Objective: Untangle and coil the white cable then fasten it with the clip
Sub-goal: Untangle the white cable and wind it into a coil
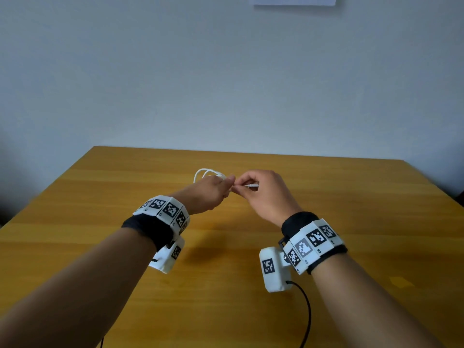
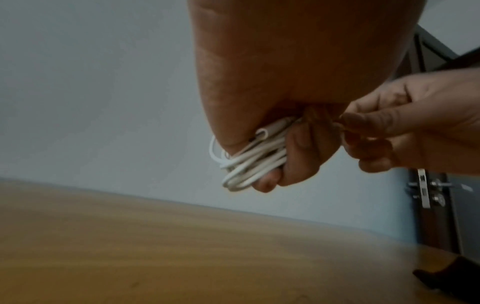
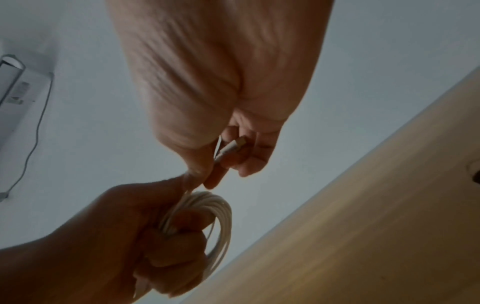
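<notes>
The white cable (image 1: 206, 172) is wound into several loops and held above the wooden table (image 1: 100, 197). My left hand (image 1: 213, 190) grips the coil (image 2: 249, 164) in its fist, with loops sticking out past the fingers (image 3: 221, 222). My right hand (image 1: 261, 189) meets it fingertip to fingertip and pinches the free end near the white plug (image 1: 252, 185), whose metal tip (image 3: 233, 146) lies against the curled fingers. No clip shows in any view.
The table's far edge runs along a pale wall (image 1: 226, 84). A black lead (image 1: 305, 315) trails from the right wrist camera over the near table. A door with a metal latch (image 2: 423, 189) stands to the right, and a white device with a wire (image 3: 15, 82) hangs on the wall.
</notes>
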A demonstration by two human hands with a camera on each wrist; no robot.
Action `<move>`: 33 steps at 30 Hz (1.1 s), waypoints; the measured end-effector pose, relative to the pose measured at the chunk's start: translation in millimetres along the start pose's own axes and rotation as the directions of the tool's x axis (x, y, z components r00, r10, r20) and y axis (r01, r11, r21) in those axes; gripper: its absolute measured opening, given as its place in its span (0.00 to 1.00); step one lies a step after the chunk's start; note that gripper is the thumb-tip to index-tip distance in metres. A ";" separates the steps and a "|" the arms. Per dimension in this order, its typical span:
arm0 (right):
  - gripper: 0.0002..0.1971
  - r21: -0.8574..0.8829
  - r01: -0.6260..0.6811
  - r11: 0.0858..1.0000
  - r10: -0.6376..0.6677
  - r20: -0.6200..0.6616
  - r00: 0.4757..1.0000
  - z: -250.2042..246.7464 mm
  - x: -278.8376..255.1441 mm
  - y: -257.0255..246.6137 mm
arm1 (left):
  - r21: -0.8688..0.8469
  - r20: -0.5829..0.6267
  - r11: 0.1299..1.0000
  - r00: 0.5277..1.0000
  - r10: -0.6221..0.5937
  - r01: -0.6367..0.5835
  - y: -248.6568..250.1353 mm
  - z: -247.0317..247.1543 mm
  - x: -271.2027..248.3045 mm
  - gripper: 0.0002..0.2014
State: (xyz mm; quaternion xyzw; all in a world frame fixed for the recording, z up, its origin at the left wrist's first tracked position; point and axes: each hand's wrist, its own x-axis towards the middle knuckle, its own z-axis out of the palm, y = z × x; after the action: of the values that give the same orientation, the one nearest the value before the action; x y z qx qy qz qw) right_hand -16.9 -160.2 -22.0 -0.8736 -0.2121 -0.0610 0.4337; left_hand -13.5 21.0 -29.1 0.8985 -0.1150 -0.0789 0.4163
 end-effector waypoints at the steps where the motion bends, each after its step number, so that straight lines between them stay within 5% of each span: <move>1: 0.07 0.017 -0.007 1.000 0.007 -0.015 1.000 -1.1 0.3 1.8 | -0.090 0.029 0.996 1.000 0.008 -0.005 -0.1 0.9 1.5 0.30; 7: 0.08 0.143 -0.015 0.990 0.015 0.000 1.000 0.3 4.5 14.2 | -0.490 0.238 0.865 0.971 0.017 0.105 7.8 0.1 4.3 0.28; 10: 0.19 0.278 -0.038 0.960 0.004 0.121 0.993 -0.4 5.3 13.4 | -0.605 0.306 0.778 0.952 0.031 0.169 12.4 -2.9 2.1 0.26; 13: 0.14 0.426 -0.098 0.900 0.019 0.187 0.982 1.1 9.5 10.6 | -0.701 0.352 0.681 0.933 0.075 0.210 15.5 -3.7 0.8 0.28; 17: 0.25 0.275 -0.046 0.960 0.023 0.087 0.996 7.3 12.7 12.4 | -0.823 0.332 0.523 0.935 0.127 0.221 10.8 -1.5 7.6 0.25; 20: 0.23 0.178 -0.033 0.984 0.015 0.101 0.995 7.0 11.6 15.1 | -0.847 0.283 0.468 0.959 -0.002 0.251 9.6 2.6 15.8 0.25; 27: 0.13 0.025 -0.095 0.995 0.087 0.226 0.970 13.8 7.3 28.4 | -0.835 0.111 0.501 0.962 -0.250 0.227 10.0 18.8 29.7 0.26; 30: 0.16 0.044 -0.114 0.993 0.104 0.189 0.976 11.2 7.1 30.3 | -0.736 -0.095 0.667 0.957 -0.274 0.118 11.2 25.6 34.8 0.24; 33: 0.18 0.033 -0.114 0.993 0.108 0.143 0.984 10.8 6.2 29.8 | -0.668 -0.194 0.743 0.956 -0.220 0.035 8.4 30.0 36.2 0.25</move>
State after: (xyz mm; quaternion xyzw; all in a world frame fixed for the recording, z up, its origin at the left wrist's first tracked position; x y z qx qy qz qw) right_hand 0.5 -165.7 -48.7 -0.8772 -0.1944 0.0298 0.4381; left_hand 12.9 -16.0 -43.6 0.7022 0.0379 -0.0241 0.7105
